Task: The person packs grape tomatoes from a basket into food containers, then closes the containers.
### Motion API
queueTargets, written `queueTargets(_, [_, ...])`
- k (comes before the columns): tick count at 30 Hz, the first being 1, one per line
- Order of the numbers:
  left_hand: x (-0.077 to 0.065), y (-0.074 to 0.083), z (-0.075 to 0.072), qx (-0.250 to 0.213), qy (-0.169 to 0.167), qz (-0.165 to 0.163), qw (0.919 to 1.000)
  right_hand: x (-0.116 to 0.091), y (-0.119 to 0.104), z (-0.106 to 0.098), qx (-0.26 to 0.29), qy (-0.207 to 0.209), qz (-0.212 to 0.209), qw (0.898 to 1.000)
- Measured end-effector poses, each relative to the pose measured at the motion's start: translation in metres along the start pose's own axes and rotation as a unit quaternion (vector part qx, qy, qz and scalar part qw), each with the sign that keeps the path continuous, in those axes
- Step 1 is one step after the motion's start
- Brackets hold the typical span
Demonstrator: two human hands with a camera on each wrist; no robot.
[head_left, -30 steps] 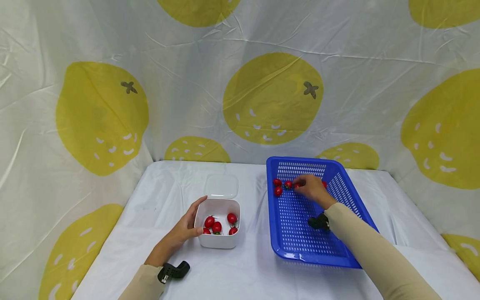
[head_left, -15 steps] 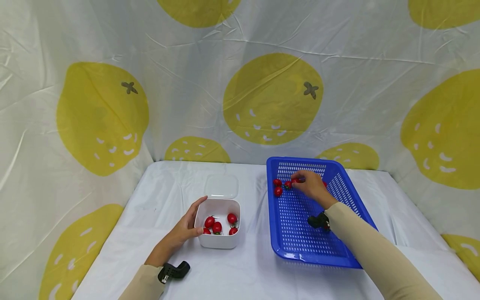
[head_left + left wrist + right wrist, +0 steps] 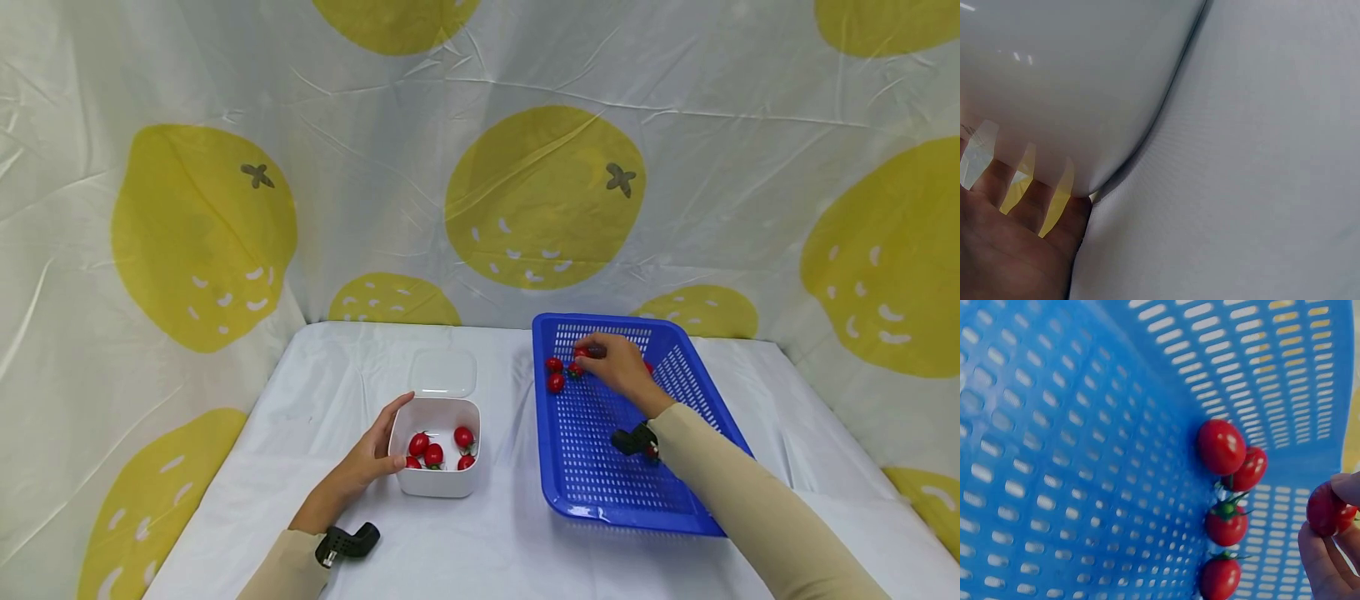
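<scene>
My left hand [image 3: 375, 450] holds the white square container [image 3: 438, 483] by its left side, thumb at the near rim. Its fingers press along the smooth wall in the left wrist view. Several red cherry tomatoes [image 3: 433, 454] lie inside. Over the far part of the blue basket [image 3: 551, 450], my right hand [image 3: 622, 367] pinches a cherry tomato [image 3: 1321, 509] between thumb and fingers. Close to it, several more tomatoes [image 3: 1221, 447] rest on the basket floor, some with green stems. Another red tomato [image 3: 649, 368] shows partly behind the right hand.
A translucent lid [image 3: 443, 372] lies on the white cloth [image 3: 510, 550] just beyond the container. The slotted basket wall [image 3: 1235, 344] rises beside the tomatoes. A lemon-print curtain [image 3: 375, 192] hangs behind the table.
My right hand has lifted a tomato and moved left and toward the basket's far wall with it. The left hand and the container have stayed in place.
</scene>
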State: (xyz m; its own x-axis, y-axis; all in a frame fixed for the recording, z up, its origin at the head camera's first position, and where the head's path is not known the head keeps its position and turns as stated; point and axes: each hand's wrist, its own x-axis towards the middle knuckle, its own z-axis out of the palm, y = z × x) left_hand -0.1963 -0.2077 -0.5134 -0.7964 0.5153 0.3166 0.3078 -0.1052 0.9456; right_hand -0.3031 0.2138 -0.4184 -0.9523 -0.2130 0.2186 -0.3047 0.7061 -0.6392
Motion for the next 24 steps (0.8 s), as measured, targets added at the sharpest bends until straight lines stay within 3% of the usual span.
queueTargets(24, [0.0,0.002,0.0,0.024,0.007,-0.007,0.9997,-0.007,-0.046,0.008,0.057,0.022,-0.048,0.997])
